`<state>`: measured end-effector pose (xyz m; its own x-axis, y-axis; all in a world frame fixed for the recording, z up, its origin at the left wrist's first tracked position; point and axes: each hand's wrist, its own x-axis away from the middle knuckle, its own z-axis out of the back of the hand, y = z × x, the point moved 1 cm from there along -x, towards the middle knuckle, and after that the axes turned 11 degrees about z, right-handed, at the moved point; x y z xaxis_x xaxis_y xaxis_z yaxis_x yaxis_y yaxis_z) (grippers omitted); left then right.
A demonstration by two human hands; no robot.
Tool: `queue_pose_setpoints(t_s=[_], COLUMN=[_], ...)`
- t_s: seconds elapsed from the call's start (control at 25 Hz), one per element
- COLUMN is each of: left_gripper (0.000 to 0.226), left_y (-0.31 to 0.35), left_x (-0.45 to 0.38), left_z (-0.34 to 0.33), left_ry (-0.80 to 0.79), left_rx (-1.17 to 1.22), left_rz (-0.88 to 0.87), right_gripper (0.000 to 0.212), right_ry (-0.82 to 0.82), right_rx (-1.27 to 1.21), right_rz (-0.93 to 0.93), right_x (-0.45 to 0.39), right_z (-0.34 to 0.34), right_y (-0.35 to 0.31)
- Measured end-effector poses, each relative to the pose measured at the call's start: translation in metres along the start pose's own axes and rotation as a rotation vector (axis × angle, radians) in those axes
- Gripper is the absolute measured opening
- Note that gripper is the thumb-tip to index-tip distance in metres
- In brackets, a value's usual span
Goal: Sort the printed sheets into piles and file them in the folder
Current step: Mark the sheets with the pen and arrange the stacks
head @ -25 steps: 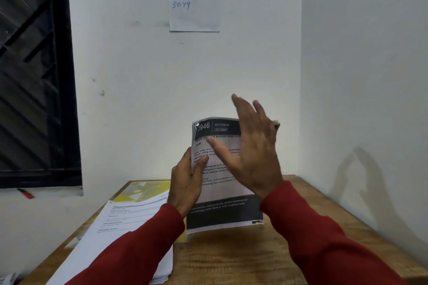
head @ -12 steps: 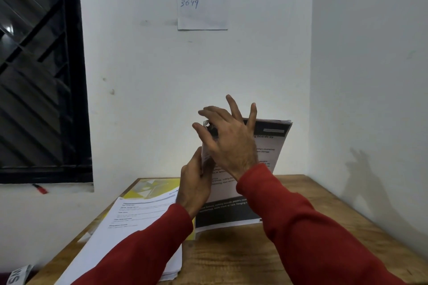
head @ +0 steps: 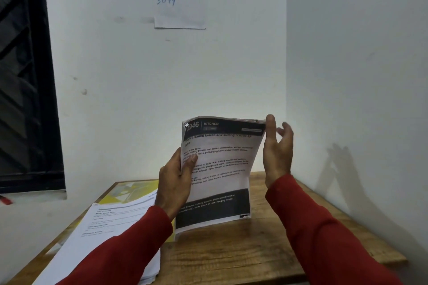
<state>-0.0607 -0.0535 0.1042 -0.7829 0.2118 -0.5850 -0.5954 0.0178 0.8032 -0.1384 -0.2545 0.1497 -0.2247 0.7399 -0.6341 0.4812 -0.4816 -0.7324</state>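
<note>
Wooden table is overlaid at its left by a white paper pile. Printed sheets, dark-banded, are held upright, pinched at their left edge by the left hand; the right hand is open, fingertips touching their upper right corner.

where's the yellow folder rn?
Head view, left of centre: the yellow folder lies on the wooden table by the back wall, mostly under the pile of white sheets, just behind the left hand.
</note>
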Motion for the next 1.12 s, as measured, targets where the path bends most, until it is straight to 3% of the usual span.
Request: queue_pose_setpoints(t_s=[0.12,0.16,0.28,0.4,0.48,0.76,1.0,1.12], left_gripper=[0.022,0.022,0.021,0.021,0.022,0.015,0.018,0.014], left_y=[0.0,0.0,0.0,0.0,-0.001,-0.001,0.024,0.005], left_x=[0.001,0.001,0.0,-0.002,-0.003,-0.016,-0.022,-0.007], left_z=[0.0,0.0,0.0,-0.001,-0.001,0.007,0.008,0.003], left_ry=[0.006,0.008,0.008,0.003,-0.007,-0.008,0.077,0.037], left_rx=[0.014,0.016,0.033,0.054,0.072,0.139,0.096,0.063], left_rz=[0.003,0.001,0.005,0.019,0.027,0.084,-0.078,-0.036], right_gripper=[0.055,0.049,0.052,0.079,0.083,0.04,0.026,0.022], right_ry=[-0.125,-0.139,-0.209,-0.351,-0.441,-0.581,-0.505,-0.521], right_rx=[-0.08,-0.078,-0.231,-0.247,-0.239,-0.302,-0.325,-0.295], right_rz=[-0.081,-0.062,-0.059,-0.077,-0.068,0.024,0.122,0.101], right_x=[-0.006,-0.006,0.0,0.004,0.006,0.001,-0.003,0.012], right_z=[-0.005,-0.005,-0.001,0.004,0.003,0.0,-0.006,0.0], right_y=[-0.002,-0.004,-0.009,0.005,0.015,0.011,-0.02,-0.007])
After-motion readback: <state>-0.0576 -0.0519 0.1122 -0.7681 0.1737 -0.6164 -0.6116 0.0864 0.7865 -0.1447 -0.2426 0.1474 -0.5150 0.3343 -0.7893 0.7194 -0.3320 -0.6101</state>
